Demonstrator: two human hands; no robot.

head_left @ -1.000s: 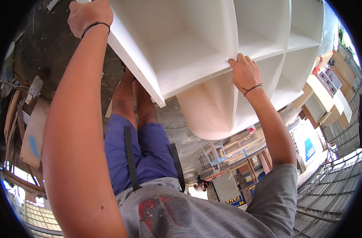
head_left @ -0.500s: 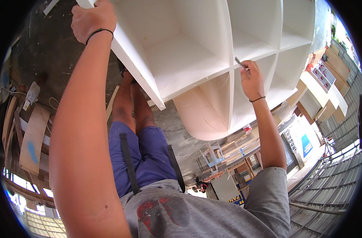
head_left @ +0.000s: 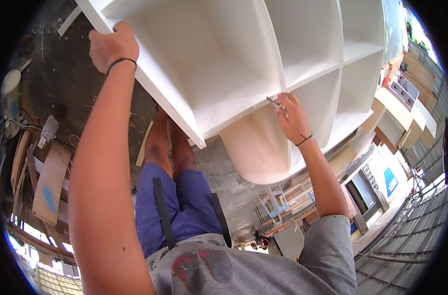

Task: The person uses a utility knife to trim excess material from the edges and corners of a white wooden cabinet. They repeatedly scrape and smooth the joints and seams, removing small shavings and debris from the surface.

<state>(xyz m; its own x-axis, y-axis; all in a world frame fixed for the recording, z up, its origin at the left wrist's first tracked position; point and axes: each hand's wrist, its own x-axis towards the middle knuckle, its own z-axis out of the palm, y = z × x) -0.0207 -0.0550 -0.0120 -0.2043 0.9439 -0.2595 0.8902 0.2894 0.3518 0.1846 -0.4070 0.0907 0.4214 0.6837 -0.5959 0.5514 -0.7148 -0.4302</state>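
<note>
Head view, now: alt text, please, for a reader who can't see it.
A person's left hand holds the edge of a white compartmented shelving unit, while the right hand holds a small metal tool near a divider. Wooden boards show at left.

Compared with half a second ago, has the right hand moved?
Yes: against the white shelf divider, the right hand has moved left and slightly down in the picture.

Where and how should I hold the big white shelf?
Take the shelf by its left edge, coming from the left. That edge is long, straight and narrow, so a grip could probably close around it. The broad boards inside look harder to hold.
</note>
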